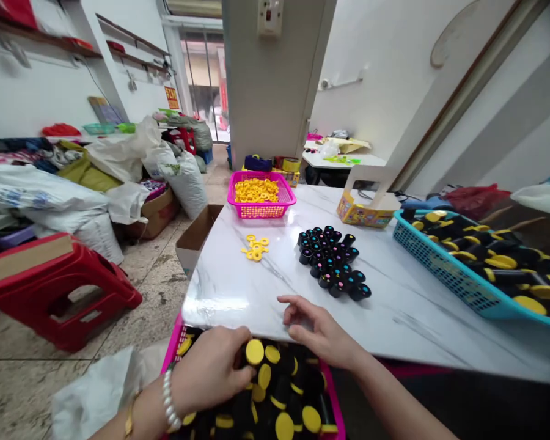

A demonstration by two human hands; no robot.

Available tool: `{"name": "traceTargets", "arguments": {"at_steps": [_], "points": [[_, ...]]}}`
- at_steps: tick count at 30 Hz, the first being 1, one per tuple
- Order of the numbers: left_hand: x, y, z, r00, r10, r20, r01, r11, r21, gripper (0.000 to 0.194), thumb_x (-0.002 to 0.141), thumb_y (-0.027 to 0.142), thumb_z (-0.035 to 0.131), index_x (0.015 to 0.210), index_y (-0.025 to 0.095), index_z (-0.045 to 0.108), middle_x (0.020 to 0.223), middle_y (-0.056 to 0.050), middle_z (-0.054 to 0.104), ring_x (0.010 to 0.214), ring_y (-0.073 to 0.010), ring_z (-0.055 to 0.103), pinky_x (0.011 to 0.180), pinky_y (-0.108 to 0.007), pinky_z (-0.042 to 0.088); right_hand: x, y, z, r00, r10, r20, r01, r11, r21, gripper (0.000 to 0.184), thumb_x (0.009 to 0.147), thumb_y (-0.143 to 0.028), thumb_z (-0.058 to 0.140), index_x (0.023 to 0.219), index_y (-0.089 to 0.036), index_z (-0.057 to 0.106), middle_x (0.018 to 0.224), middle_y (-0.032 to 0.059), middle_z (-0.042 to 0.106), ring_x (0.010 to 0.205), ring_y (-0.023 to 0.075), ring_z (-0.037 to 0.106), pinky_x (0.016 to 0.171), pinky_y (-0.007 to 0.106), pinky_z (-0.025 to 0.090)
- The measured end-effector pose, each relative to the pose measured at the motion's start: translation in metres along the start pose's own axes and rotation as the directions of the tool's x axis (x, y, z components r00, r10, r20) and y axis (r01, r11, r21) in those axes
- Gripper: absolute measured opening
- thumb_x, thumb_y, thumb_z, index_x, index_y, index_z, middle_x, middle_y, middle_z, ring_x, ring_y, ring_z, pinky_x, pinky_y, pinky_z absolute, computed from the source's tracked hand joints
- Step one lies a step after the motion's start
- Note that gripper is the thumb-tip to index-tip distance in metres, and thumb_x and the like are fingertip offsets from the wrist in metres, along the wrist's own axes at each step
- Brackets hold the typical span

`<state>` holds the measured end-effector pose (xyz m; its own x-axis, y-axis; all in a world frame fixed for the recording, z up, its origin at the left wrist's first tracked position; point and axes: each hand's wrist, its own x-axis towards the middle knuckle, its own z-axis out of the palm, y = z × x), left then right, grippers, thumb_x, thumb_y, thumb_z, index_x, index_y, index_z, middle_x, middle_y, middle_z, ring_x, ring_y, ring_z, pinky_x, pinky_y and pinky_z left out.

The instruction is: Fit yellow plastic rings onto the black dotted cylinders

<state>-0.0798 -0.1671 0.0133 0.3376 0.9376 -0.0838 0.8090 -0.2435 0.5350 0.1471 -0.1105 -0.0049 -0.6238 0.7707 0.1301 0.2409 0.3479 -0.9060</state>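
My left hand [211, 370] reaches into a pink basket [335, 408] below the table's near edge. Its fingers curl down among black pieces with yellow caps [266, 374]; what they grip is hidden. My right hand [318, 330] rests at the edge of the white marble table [256, 293], fingers loosely bent and apart, holding nothing. A cluster of black caps [332, 261] lies on the table beyond it. Left of that cluster sits a small heap of yellow rings [255, 247].
A pink basket of yellow rings [261, 194] stands at the table's far side, by a pillar [275, 79]. A blue basket [444, 269] of black-and-yellow pieces is at right. A red stool [55, 290], bags and a cardboard box [195, 235] occupy the floor at left.
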Motion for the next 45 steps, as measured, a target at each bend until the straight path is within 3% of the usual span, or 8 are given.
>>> {"name": "traceTargets", "arguments": {"at_steps": [5, 11, 15, 22, 26, 30, 37, 45], "points": [[-0.013, 0.000, -0.010, 0.998, -0.064, 0.015, 0.065, 0.994, -0.089, 0.038, 0.075, 0.047, 0.064, 0.103, 0.023, 0.058, 0.070, 0.002, 0.065, 0.062, -0.0162, 0.059, 0.057, -0.024, 0.038, -0.002, 0.004, 0.003, 0.998, 0.002, -0.069, -0.003, 1.000, -0.019, 0.035, 0.083, -0.025, 0.060, 0.118, -0.023, 0.058, 0.091, 0.0034, 0.063, 0.085, 0.0171, 0.058, 0.080, 0.031, 0.046], [0.103, -0.026, -0.028, 0.894, -0.105, -0.436, 0.126, 0.992, 0.019, 0.040, 0.085, 0.051, 0.050, 0.104, 0.017, 0.057, 0.073, -0.003, 0.065, 0.068, -0.0179, 0.061, 0.065, -0.028, 0.042, -0.005, 0.007, 0.002, 0.992, 0.056, -0.112, -0.050, 0.997, 0.061, 0.028, 0.088, -0.031, 0.055, 0.114, -0.020, 0.061, 0.085, 0.0033, 0.064, 0.079, 0.0155, 0.059, 0.076, 0.029, 0.047], [0.159, -0.045, -0.031, 0.898, -0.130, -0.421, 0.203, 0.970, 0.132, 0.031, 0.079, 0.044, 0.060, 0.093, 0.016, 0.060, 0.081, -0.007, 0.066, 0.076, -0.0211, 0.061, 0.068, -0.029, 0.043, -0.009, 0.007, 0.003, 0.985, 0.068, -0.160, -0.061, 0.997, 0.045, 0.027, 0.087, -0.029, 0.056, 0.111, -0.019, 0.063, 0.086, 0.0035, 0.064, 0.080, 0.0152, 0.059, 0.077, 0.028, 0.046], [0.136, -0.041, -0.014, 0.881, 0.061, -0.469, -0.008, 0.993, 0.114, 0.019, 0.082, 0.030, 0.056, 0.094, 0.019, 0.065, 0.089, -0.004, 0.069, 0.074, -0.0172, 0.062, 0.076, -0.028, 0.047, -0.004, 0.015, 0.001, 0.935, 0.182, -0.305, -0.060, 0.928, 0.367, 0.028, 0.086, -0.033, 0.059, 0.109, -0.018, 0.062, 0.085, 0.0031, 0.062, 0.076, 0.0131, 0.058, 0.070, 0.026, 0.047], [0.115, -0.008, -0.004, 0.890, 0.057, -0.453, -0.082, 0.996, -0.035, 0.025, 0.082, 0.032, 0.060, 0.104, 0.020, 0.062, 0.078, 0.000, 0.069, 0.061, -0.0126, 0.062, 0.066, -0.024, 0.048, 0.009, 0.017, -0.002, 0.849, 0.372, -0.376, -0.091, 0.802, 0.590, 0.038, 0.079, -0.038, 0.066, 0.111, -0.019, 0.054, 0.096, 0.0034, 0.056, 0.066, 0.0113, 0.061, 0.056, 0.024, 0.049], [0.104, 0.027, 0.007, 0.952, 0.144, -0.269, -0.227, 0.923, -0.311, 0.016, 0.086, 0.032, 0.055, 0.096, 0.020, 0.061, 0.073, 0.002, 0.066, 0.054, -0.0084, 0.058, 0.055, -0.019, 0.045, 0.010, 0.016, -0.005, 0.870, 0.353, -0.345, -0.057, 0.766, 0.641, 0.031, 0.078, -0.037, 0.068, 0.099, -0.018, 0.056, 0.086, 0.0021, 0.060, 0.062, 0.0115, 0.062, 0.052, 0.022, 0.049], [0.173, 0.023, 0.018, 0.926, 0.040, -0.375, -0.129, 0.968, -0.215, 0.030, 0.080, 0.042, 0.063, 0.096, 0.017, 0.064, 0.091, -0.004, 0.067, 0.062, -0.0114, 0.058, 0.063, -0.025, 0.046, -0.018, 0.010, -0.007, 0.791, 0.448, -0.416, -0.159, 0.808, 0.568, 0.018, 0.080, -0.031, 0.067, 0.085, -0.017, 0.058, 0.063, -0.0034, 0.056, 0.050, 0.0068, 0.050, 0.045, 0.017, 0.041], [0.214, 0.021, 0.024, 0.910, 0.131, -0.394, -0.158, 0.987, -0.037, 0.023, 0.070, 0.033, 0.072, 0.085, 0.018, 0.066, 0.085, -0.003, 0.066, 0.079, -0.0173, 0.060, 0.075, -0.029, 0.045, -0.032, 0.008, -0.001, 0.848, 0.384, -0.365, -0.213, 0.879, 0.427, 0.012, 0.083, -0.028, 0.064, 0.088, -0.018, 0.059, 0.076, -0.0008, 0.058, 0.066, 0.0088, 0.053, 0.058, 0.019, 0.043]]}}
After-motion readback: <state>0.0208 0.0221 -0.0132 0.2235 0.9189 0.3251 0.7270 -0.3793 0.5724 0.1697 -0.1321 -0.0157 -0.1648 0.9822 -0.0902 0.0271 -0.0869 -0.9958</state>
